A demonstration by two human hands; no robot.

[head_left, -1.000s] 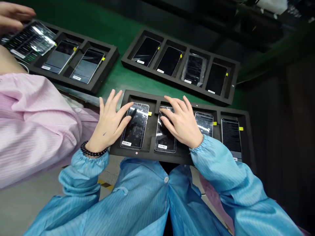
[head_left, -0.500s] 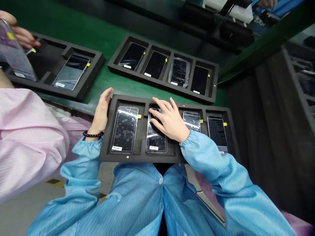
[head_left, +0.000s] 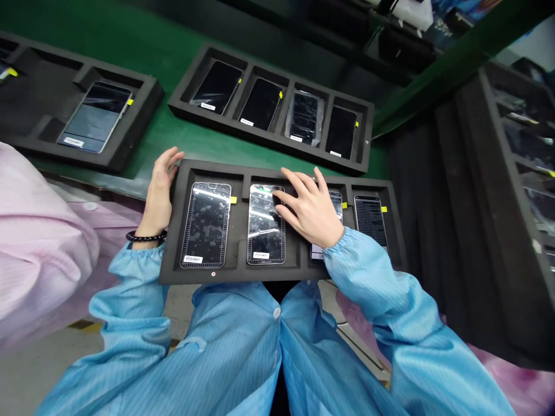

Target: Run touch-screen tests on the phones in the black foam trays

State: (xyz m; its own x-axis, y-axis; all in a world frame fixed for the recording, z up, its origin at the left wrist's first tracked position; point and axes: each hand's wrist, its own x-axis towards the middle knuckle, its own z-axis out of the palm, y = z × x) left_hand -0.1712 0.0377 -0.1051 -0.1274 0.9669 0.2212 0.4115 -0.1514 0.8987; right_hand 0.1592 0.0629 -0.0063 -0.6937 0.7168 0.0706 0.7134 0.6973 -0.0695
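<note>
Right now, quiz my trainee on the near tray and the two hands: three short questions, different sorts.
1. True or false: the left hand lies flat on a phone screen.
2. How many slots does the near tray have?
A. three
B. four
C. six
3. Which phones in that tray does the right hand lie over?

Key:
1. False; it is at the tray's left edge, off the first phone.
2. B
3. Its fingers reach the second phone and its palm covers much of the third phone; the fourth phone is untouched.
</note>
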